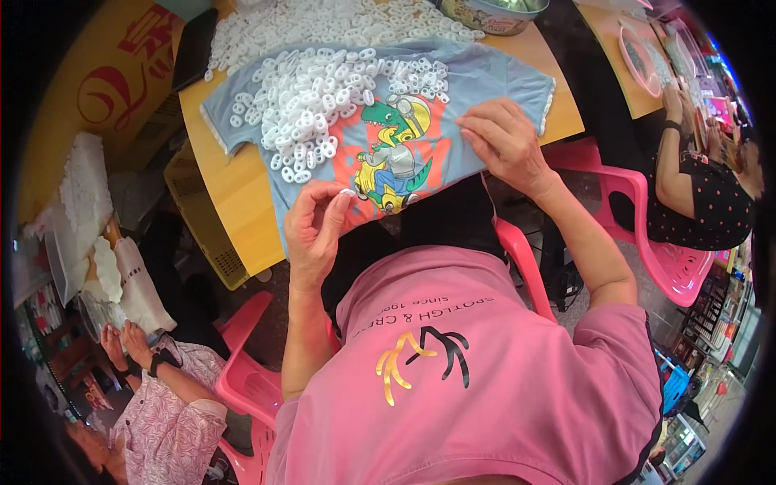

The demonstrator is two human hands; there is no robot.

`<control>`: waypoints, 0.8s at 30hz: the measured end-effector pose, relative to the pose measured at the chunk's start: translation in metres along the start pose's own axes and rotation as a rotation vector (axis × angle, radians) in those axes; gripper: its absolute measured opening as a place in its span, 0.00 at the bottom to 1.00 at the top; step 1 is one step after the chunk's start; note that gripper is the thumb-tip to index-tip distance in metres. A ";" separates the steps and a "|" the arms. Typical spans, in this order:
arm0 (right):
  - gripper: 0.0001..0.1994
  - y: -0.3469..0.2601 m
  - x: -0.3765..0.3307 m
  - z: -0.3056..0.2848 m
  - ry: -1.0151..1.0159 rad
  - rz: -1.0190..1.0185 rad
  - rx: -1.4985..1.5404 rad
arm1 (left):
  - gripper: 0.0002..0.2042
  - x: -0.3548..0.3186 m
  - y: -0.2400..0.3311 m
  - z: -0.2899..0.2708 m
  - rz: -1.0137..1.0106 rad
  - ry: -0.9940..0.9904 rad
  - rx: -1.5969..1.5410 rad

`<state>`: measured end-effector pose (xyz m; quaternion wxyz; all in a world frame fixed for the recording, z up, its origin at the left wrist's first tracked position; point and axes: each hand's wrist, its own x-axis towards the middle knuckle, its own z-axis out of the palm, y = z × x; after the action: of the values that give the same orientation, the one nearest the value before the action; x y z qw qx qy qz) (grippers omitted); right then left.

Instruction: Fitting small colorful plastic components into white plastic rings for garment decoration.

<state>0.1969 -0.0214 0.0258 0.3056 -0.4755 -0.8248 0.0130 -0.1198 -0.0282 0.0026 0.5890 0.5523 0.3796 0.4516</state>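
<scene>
**Tiny white ring pinched over a dinosaur tee**

So the thing in play here is one small white plastic ring (347, 192), held right at the near edge of the light blue T-shirt (485, 77) that's spread flat on the wooden table (234, 186). The left hand (314, 226) has it, thumb and fingertips closed around it in a tight pinch, wrist cocked up with the forearm rising from the lower edge of the view. The right hand (505, 139) lies on the shirt to the right of the cartoon dinosaur print (394, 153), fingers curled and pressed together on the cloth; whether they're gripping anything small underneath can't be told.

Looks like piece-by-piece handling, and the way to do it well is probably to keep the pinch at the fingertips so the ring doesn't flip, and keep the work over the shirt so a dropped piece lands on fabric rather than the floor.

Farther out, a big heap of white rings (323, 97) sits on the far-left part of the shirt and spills across the table behind it. A metal bowl (493, 14) sits at the far edge. Pink plastic chairs (671, 267) stand around, and other people work at the near left and far right.
</scene>
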 end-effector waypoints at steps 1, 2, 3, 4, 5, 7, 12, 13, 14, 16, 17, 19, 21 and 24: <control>0.10 -0.001 0.004 0.003 0.001 0.003 -0.004 | 0.03 0.000 0.000 0.000 -0.003 0.002 -0.006; 0.10 -0.002 0.009 0.008 0.032 0.026 -0.027 | 0.03 0.001 0.000 0.000 -0.006 0.004 -0.011; 0.10 -0.003 0.012 0.011 0.063 0.048 -0.051 | 0.03 0.001 0.001 0.000 -0.006 -0.001 -0.013; 0.10 -0.004 0.014 0.013 0.063 0.048 -0.053 | 0.03 0.001 0.002 0.000 -0.008 0.000 0.003; 0.11 -0.005 0.016 0.014 0.034 0.047 -0.083 | 0.03 0.001 0.003 -0.001 -0.010 0.001 0.019; 0.11 -0.004 0.016 0.015 0.005 0.044 -0.114 | 0.02 0.000 0.003 -0.002 -0.015 0.001 0.019; 0.10 0.004 0.012 0.012 -0.021 0.044 -0.074 | 0.02 0.000 0.002 -0.001 -0.015 0.014 -0.005; 0.10 0.004 0.013 0.012 -0.021 0.044 -0.075 | 0.02 0.000 0.001 -0.001 -0.007 0.013 0.005; 0.10 0.004 0.015 0.012 -0.013 0.038 -0.080 | 0.02 0.001 0.001 -0.001 0.000 0.011 0.015; 0.10 0.004 0.019 0.013 -0.004 0.032 -0.087 | 0.02 0.001 0.001 -0.001 0.007 0.009 0.013; 0.10 0.003 0.022 0.015 0.002 0.048 -0.091 | 0.02 0.002 0.001 0.000 0.014 0.007 0.012; 0.10 0.001 0.027 0.019 0.009 0.065 -0.097 | 0.02 0.002 0.000 -0.001 0.012 0.003 0.010; 0.10 0.000 0.031 0.021 -0.007 0.046 -0.146 | 0.02 0.002 0.000 -0.001 0.011 -0.001 0.008; 0.09 0.000 0.035 0.020 -0.008 0.050 -0.129 | 0.02 0.000 0.001 -0.001 0.016 0.009 -0.008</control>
<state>0.1739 0.0116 0.0266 0.2707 -0.5145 -0.8130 -0.0308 -0.1205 -0.0278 0.0032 0.5857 0.5508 0.3760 0.4605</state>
